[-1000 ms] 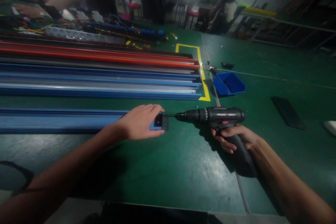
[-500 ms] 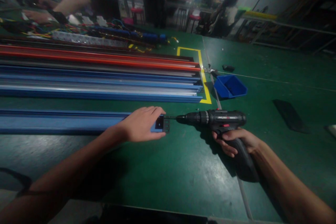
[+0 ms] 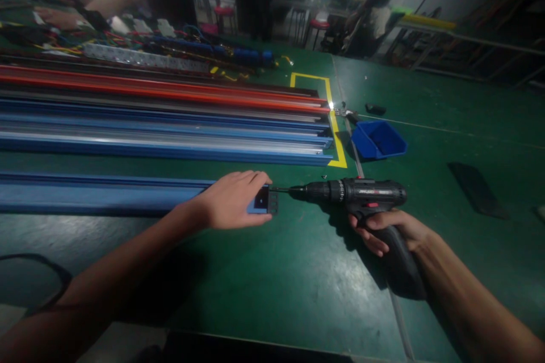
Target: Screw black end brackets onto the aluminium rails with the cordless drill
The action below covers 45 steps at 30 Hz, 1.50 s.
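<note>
Black drill (image 3: pixel 374 190) gripped in right hand (image 3: pixel 398 226), fingers (image 3: pixel 371 241) curled; left hand (image 3: pixel 234 201), fingers part-spread, clasps blue rail (image 3: pixel 128 197).

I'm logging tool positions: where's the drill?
In the head view, right of centre: the drill is in the right hand, its bit pointing at the end cap beside the left hand.

Left forearm (image 3: pixel 140 264): bare, extended from the lower left corner, slanting up and inward
Left hand (image 3: pixel 234 199): back turned up, fingers close together and curved over, thumb apart on the near side, clasping
Right forearm (image 3: pixel 477 289): bare, slanting in from the lower right
Right hand (image 3: pixel 395 226): wrapped in a pistol grip, thumb uppermost, lower fingertips (image 3: pixel 377 248) curled and showing, palm hidden
</note>
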### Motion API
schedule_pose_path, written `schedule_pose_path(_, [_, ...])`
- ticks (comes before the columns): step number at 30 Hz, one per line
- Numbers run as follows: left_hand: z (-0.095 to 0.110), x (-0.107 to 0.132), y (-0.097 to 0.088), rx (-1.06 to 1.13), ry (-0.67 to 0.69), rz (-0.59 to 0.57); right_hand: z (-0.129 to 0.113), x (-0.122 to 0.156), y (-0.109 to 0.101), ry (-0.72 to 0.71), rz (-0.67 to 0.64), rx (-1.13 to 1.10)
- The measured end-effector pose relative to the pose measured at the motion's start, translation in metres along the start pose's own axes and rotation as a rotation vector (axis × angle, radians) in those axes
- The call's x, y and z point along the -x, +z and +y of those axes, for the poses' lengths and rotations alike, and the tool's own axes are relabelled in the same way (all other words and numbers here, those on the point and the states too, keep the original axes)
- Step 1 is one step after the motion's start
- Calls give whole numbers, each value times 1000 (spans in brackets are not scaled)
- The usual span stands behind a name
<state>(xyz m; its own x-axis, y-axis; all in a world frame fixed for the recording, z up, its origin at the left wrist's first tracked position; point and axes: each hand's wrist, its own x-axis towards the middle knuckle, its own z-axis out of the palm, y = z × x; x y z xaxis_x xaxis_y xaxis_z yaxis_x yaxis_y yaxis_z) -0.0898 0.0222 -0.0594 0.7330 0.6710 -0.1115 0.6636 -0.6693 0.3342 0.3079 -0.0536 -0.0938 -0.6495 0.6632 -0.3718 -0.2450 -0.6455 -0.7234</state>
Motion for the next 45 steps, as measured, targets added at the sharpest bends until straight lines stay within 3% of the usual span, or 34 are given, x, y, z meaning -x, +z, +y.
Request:
schedule_pose_path(9, [-1,1,2,-19,-1,13,0,-1,-3,-28,-73,-11])
schedule_pose_path(45, [0,1,3,-5,-10,18,-3,-1,5,19,28,40])
